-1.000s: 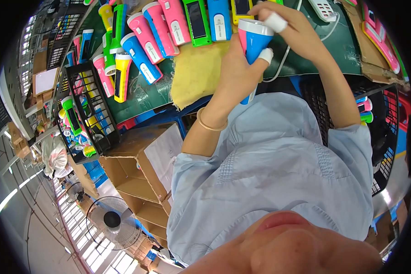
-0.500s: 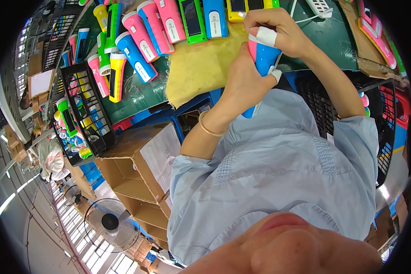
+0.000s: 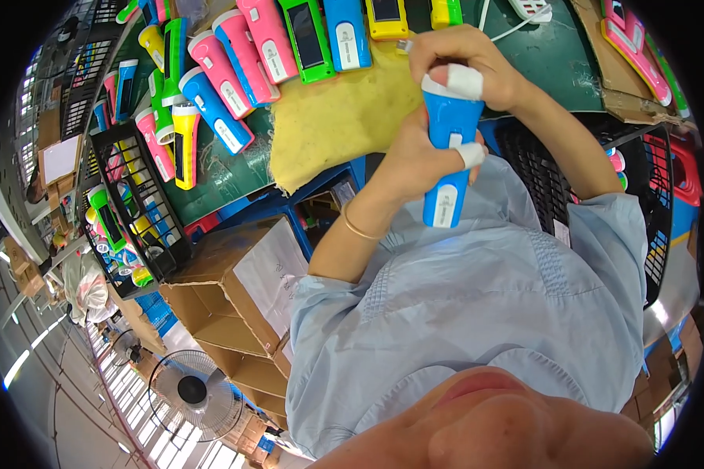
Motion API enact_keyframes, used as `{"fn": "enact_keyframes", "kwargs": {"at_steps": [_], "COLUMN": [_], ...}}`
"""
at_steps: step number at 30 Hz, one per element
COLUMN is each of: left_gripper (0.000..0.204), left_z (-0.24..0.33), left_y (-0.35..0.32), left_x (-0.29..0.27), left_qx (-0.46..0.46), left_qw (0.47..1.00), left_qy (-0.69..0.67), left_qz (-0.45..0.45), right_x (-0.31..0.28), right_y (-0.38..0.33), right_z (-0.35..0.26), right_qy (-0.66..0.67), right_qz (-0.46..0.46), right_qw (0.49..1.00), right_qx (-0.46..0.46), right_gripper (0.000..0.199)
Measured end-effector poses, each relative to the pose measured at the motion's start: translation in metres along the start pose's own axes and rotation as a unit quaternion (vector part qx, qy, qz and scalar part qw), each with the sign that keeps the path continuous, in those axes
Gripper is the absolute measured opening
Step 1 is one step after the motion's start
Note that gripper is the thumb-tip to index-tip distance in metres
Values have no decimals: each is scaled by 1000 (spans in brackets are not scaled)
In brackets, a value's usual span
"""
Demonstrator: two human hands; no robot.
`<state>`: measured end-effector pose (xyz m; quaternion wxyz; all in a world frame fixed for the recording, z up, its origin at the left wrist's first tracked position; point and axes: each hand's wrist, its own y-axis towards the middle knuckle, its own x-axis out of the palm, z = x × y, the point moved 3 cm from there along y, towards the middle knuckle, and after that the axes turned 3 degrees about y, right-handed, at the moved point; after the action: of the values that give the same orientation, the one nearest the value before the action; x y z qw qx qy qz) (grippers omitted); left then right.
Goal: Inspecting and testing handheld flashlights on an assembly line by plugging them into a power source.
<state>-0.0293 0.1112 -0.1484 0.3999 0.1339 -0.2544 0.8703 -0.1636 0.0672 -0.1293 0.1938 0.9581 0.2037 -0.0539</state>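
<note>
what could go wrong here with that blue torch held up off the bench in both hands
1. The blue plastic torch is held in mid-air over the lap, not above the yellow foam mat; a slip would likely drop it past the bench edge.
2. The left hand and right hand both grip with white-taped fingers, which may give less feel.
3. The row of coloured torches lies close by; an elbow swing might knock them.

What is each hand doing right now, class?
Left hand: closed around the body of the blue plastic flashlight.
Right hand: closed on the same flashlight's head end.
</note>
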Motion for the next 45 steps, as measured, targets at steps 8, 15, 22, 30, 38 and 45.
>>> {"fn": "enact_keyframes", "kwargs": {"at_steps": [8,15,22,30,38,45], "left_gripper": [43,48,47,51,59,66], "left_z": [14,32,33,39,37,15], "left_y": [-1,0,-3,-3,-20,-24], "left_x": [-15,-15,-13,-14,-26,-36], "left_qx": [24,105,74,120,290,290], "left_qw": [896,784,669,671,827,885], "left_qy": [420,580,716,704,439,328], "left_qz": [143,195,186,199,198,161], "right_x": [5,7,9,7,-5,6], "right_y": [1,-3,4,-7,-23,-18], "right_z": [-2,-4,4,11,-16,-28], "right_qy": [-97,-176,-260,-83,-98,-191], "right_qz": [-10,125,115,131,165,179], "right_qw": [994,968,949,975,967,965], "right_qx": [52,126,135,157,169,15], "right_gripper": [14,21,37,41,36,34]}}
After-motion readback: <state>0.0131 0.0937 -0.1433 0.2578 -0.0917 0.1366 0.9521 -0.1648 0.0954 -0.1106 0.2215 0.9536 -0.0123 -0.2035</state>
